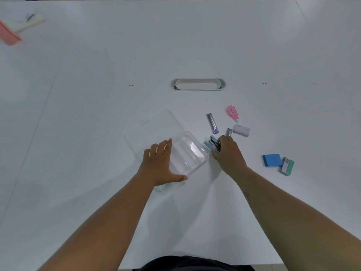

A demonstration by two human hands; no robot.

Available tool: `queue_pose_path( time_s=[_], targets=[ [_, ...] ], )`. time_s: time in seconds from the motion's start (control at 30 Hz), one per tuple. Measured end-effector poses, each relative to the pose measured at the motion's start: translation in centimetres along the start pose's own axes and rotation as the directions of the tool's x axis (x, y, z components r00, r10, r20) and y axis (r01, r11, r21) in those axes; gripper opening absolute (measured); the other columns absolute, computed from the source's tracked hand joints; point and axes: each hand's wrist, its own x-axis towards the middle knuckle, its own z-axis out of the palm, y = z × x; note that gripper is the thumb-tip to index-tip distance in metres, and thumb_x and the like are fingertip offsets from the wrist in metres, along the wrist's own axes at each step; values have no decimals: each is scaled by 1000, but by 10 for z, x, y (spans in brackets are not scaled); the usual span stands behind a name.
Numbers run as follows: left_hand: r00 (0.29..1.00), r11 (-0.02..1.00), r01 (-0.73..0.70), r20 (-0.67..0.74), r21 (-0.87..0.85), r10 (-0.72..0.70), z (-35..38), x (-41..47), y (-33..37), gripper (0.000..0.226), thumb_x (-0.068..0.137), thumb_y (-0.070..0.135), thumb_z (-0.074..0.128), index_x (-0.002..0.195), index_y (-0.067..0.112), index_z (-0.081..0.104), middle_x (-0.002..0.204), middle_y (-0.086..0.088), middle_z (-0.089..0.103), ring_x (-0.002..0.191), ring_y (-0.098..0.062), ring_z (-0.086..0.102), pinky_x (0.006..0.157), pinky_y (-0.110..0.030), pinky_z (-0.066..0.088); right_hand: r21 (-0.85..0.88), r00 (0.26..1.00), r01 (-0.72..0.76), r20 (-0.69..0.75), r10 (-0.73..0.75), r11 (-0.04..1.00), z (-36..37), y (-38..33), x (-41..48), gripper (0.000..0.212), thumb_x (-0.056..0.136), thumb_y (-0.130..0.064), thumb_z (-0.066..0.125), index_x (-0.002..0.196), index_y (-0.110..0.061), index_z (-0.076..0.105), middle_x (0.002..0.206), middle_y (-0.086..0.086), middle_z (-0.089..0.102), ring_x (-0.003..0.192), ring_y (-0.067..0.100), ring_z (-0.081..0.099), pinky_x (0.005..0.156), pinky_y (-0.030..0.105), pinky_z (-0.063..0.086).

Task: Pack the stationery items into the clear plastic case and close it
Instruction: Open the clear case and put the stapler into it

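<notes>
- Clear plastic case [188, 153], centre of the white table [78, 114]: lid lying open flat to its left, tray seemingly empty.
- Left hand [159, 163]: fingers spread wide, pressing on the case's near-left edge.
- Right hand [229, 155]: fingers closed around a pale blue stapler [212, 145] just beside the case; packing looks barely begun.
- Next move, by judgement: carry the stapler over the rim into the tray.
- Loose at right: purple tube [212, 123], pink correction tape [232, 112], blue pad [272, 160], small green-ended box [286, 166].
- Labels: too small to read.
</notes>
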Motion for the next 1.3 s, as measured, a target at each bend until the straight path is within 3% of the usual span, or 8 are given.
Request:
queue_pose_path(
  time_s=[0.27,0.4,0.6,0.93,1.17,1.3],
  targets=[
    [1000,998,-28,13,-51,28,-4,1,-9,135,52,92,51,150,21,-9,159,-1,8,144,-26,11,116,-45,17,224,991,36,-132,-6,974,2,-47,-1,21,85,-18,62,98,-6,51,94,7,51,81,24,51,68,33,44],
    [999,998,-48,11,-26,49,-2,-5,-22,134,54,92,49,150,20,-10,161,0,0,147,-24,1,119,-44,7,250,991,62,-129,-30,966,17,-62,-3,18,84,-19,62,92,-7,52,91,9,54,80,26,53,61,33,42],
    [998,998,-30,50,-63,33,0,-11,-29,134,55,91,50,150,21,-14,162,3,-9,148,-23,-5,120,-45,4,74,981,42,-191,-27,996,35,-69,-6,18,82,-15,61,94,-4,54,90,11,56,83,27,49,65,36,43],
    [997,997,-37,69,-68,42,-2,-9,-31,133,55,91,50,150,23,-14,162,3,-9,148,-24,-6,120,-47,5,-19,977,44,-207,-47,999,38,-61,-12,18,82,-18,60,96,-7,56,90,9,56,80,24,48,65,38,50],
    [996,996,-46,77,-71,52,-2,-8,-32,136,51,92,51,150,23,-15,161,3,-11,148,-24,-8,119,-45,2,-202,925,295,-184,-332,934,31,-58,-10,25,81,-12,60,106,-9,60,96,6,62,83,27,56,67,38,50],
    [996,997,-43,71,-71,48,0,-7,-32,136,52,92,51,149,24,-15,161,3,-11,148,-23,-8,119,-46,3,-242,931,271,-181,-318,931,37,-56,-4,17,85,-11,59,102,-8,63,86,7,64,77,28,56,65,39,49]
  ],
)
